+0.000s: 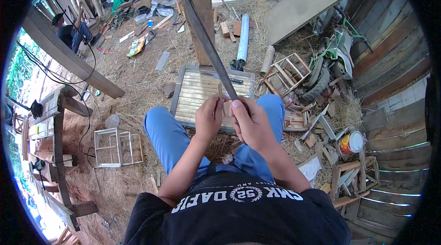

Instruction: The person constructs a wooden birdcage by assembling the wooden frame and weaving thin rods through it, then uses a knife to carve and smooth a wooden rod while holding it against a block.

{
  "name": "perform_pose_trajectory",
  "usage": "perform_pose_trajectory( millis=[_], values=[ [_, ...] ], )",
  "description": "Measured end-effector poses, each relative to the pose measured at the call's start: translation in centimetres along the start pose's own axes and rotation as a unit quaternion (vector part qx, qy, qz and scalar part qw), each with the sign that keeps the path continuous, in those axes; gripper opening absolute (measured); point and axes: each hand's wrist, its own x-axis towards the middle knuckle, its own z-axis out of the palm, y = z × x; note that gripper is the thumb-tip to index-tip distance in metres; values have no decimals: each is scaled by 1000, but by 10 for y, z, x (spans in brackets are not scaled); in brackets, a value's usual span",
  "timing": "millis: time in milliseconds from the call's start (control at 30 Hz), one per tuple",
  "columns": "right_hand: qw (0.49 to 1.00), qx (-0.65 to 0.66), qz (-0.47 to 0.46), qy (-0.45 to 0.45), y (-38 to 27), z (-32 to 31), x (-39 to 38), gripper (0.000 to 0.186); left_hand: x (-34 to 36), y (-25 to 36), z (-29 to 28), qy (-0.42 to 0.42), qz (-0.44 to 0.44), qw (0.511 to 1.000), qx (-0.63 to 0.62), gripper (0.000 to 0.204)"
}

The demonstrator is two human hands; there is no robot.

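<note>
Wire-frame box (pixel 117 147): sitting on the straw floor, person's left, well apart from the hands; not being touched.
Left hand (pixel 209 118): closing round a small bamboo stick (pixel 220 92), fingers pinching its lower part, holding it upright just above the knees.
Bamboo stick: looking thin, light, stiff; prob. splintery w/ sharp edges, so judging the lower end is the safe place to pinch, fingers kept below the blade line.
Slatted frame (pixel 202 91): lying flat on the ground betw. the legs, just behind the stick; slats looking rigid but thin.
Long blade (pixel 209 45): running up and away from the hands, lower edge meeting the stick's top; looking heavy, stiff, sharp — take by handle only.
Right hand (pixel 251 123): wrapping tight round the blade's handle, thumb pressing on top; handle itself mostly hidden.
Paint tin (pixel 351 143): lying on its side among wood scraps, far right, not in play.
</note>
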Motion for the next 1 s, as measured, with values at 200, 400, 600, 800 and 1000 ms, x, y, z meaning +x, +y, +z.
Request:
perform_pose_trajectory(
  millis=[200, 400, 600, 800, 1000],
  values=[
    [1000, -13, -19, 11, -3, -2, 0, 38, 0, 1, 8, 4, 27, 1000, 5, 10],
    [999, -19, -41, 8, 8, -7, 12, 34, 2, 2, 12, -13, 26, 999, 26, 10],
    [1000, -3, -16, 13, 7, -12, 10, 34, 5, 4, 13, -18, 34, 999, 34, 10],
    [995, -80, -29, 46, -4, -12, 1, 42, 13, 19, 1, -4, 87, 996, 29, 25],
    [969, -238, -62, 29, -22, -6, -14, 47, 19, 42, -18, 2, 70, 997, -17, 20]
  ],
)
